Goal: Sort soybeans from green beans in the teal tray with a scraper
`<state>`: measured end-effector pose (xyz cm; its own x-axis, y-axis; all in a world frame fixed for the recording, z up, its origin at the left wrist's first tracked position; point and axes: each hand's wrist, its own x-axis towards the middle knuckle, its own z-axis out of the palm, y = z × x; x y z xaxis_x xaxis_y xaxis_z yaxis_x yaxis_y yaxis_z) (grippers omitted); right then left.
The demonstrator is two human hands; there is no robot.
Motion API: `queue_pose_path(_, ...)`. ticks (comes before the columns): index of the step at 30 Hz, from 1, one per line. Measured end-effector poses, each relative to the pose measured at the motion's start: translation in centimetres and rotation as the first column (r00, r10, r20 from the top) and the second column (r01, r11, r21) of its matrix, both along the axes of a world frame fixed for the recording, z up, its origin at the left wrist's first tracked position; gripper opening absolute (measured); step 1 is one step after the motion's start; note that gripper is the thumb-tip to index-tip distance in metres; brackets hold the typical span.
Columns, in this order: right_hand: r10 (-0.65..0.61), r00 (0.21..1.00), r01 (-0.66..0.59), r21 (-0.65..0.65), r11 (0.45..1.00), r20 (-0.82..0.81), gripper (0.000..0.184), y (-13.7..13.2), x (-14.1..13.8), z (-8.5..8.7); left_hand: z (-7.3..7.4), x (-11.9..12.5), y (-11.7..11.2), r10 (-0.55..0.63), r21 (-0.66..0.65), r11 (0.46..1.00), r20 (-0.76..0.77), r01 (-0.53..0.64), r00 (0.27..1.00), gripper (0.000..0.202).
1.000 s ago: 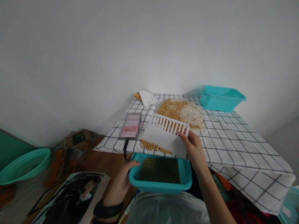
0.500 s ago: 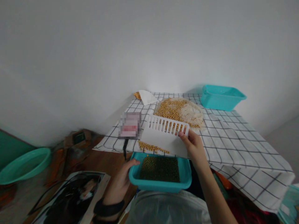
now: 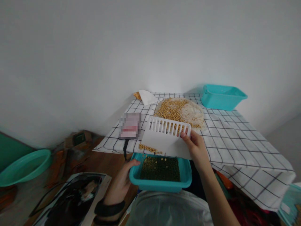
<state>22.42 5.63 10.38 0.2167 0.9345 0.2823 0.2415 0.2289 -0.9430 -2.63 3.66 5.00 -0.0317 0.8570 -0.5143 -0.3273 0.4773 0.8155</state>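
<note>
My right hand (image 3: 197, 147) grips the right edge of a white slotted plastic scoop (image 3: 166, 138), tilted down toward me. A row of yellow soybeans (image 3: 148, 148) lies at the scoop's lower left edge, and a few have dropped into the teal tub. My left hand (image 3: 123, 179) holds the left rim of that teal tub (image 3: 160, 185), which is filled with dark green beans (image 3: 161, 169) and sits just below the table's edge. Behind the scoop, a heap of soybeans mixed with white rice (image 3: 181, 110) lies on the checked tablecloth (image 3: 230, 141).
A second teal tub (image 3: 222, 97) stands at the table's far right corner. White paper (image 3: 147, 97) lies at the back left, and a blurred pink card (image 3: 129, 125) at the left edge. On the floor left are a green basin (image 3: 23, 166) and a printed picture (image 3: 70, 197).
The row of soybeans on the scoop has slid down and shortened; a few yellow beans now lie on the green beans in the tub. Both hands have stayed almost where they were.
</note>
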Motion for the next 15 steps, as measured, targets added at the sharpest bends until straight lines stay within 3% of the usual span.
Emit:
queue_pose_path(8, -0.088, 0.996, 0.087, 0.079, 0.993, 0.02, 0.035, 0.18, -0.41, 0.04, 0.17, -0.01, 0.05, 0.006, -0.005, 1.0, -0.01, -0.006, 1.0, 0.025)
queue_pose_path(15, -0.02, 0.999, 0.018, 0.081, 0.997, 0.029, 0.032, 0.77, -0.67, -0.55, 0.61, 0.08, -0.13, 0.006, -0.031, 0.999, -0.03, -0.007, 1.0, 0.019)
